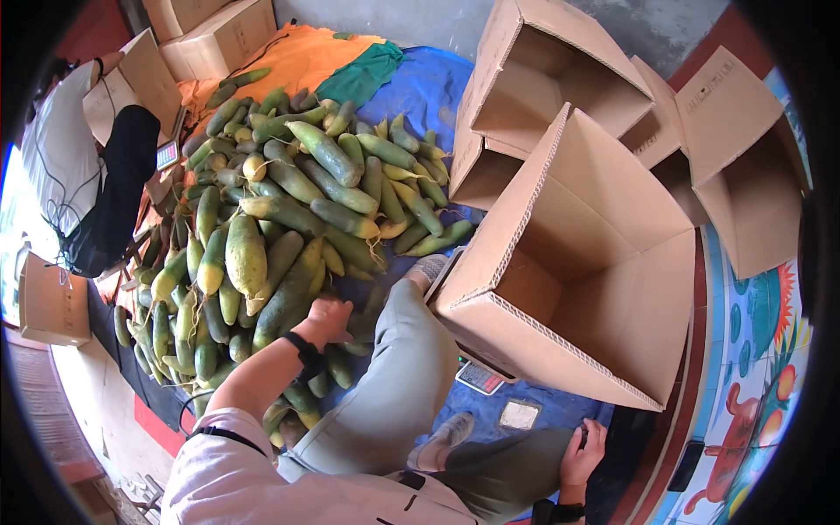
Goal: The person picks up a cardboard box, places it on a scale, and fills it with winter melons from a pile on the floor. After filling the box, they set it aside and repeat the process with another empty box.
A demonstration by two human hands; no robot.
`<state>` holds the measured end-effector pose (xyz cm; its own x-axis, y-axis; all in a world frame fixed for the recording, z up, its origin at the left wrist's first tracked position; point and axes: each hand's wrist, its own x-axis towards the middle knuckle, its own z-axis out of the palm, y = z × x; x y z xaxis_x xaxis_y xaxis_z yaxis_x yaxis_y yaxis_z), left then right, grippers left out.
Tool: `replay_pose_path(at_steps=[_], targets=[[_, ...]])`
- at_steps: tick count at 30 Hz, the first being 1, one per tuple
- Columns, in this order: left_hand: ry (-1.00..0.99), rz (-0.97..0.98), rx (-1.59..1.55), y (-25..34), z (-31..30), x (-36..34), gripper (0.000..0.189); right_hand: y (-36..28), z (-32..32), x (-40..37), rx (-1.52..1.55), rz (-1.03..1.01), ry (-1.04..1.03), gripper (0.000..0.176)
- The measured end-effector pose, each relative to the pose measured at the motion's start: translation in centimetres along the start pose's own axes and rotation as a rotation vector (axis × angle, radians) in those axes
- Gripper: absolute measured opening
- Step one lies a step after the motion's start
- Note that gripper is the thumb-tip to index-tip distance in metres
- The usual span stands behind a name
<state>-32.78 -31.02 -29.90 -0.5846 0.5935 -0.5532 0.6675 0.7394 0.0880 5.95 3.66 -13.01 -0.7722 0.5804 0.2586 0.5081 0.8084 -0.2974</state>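
A large heap of long green radishes (pixel 319 150) with pale tips and thin roots lies in front of me on the left. My left hand (pixel 325 321) is at the near right side of the heap, touching or just above the radishes there. Its fingers look apart, and no radish is lifted in it. On my bent knee rests my right hand (pixel 583 451), fingers apart and holding nothing. Before me a big open cardboard box (pixel 595 346) stands tilted on a scale, whose keypad display (pixel 479 378) shows below the box's edge.
More open cardboard boxes (pixel 560 87) stand stacked behind the big one and at the right. Blue (pixel 429 83) and orange (pixel 302 66) sheets cover the floor. At the left another person (pixel 66 149) sits beside the heap, near a second keypad (pixel 167 156). A phone (pixel 687 465) lies on the tiled ledge.
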Motion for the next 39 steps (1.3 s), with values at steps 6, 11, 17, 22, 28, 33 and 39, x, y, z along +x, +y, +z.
replay_pose_path(at_steps=[6,11,17,22,28,33,39], targets=[[-0.02,-0.167,-0.164,0.2,-1.9,-7.1,0.066,-0.5,-0.3,-0.4,0.037,-0.031,0.082,0.016],[0.034,-0.312,-0.247,-1.1,-5.8,-14.2,0.074,-0.2,-0.1,-0.7,0.062,-0.047,0.136,0.014],[0.461,-0.496,-0.834,-4.0,-7.2,-22.7,0.078,-0.6,0.0,-0.8,0.078,-0.059,0.173,0.013],[0.739,-0.451,-1.349,-3.5,-9.1,-28.1,0.092,-1.2,-0.6,-0.6,0.093,-0.101,0.161,0.015],[0.805,-0.011,-1.662,-1.7,-9.8,-30.2,0.094,-10.6,-7.3,-0.1,0.143,-0.321,0.27,0.021],[0.373,0.306,-1.692,2.4,-12.2,-29.1,0.082,-15.7,-11.9,-1.0,0.295,-0.587,0.309,0.044],[0.011,0.61,-1.641,7.2,-12.7,-25.8,0.06,-16.7,-12.3,-1.7,0.144,-0.728,0.18,0.066]])
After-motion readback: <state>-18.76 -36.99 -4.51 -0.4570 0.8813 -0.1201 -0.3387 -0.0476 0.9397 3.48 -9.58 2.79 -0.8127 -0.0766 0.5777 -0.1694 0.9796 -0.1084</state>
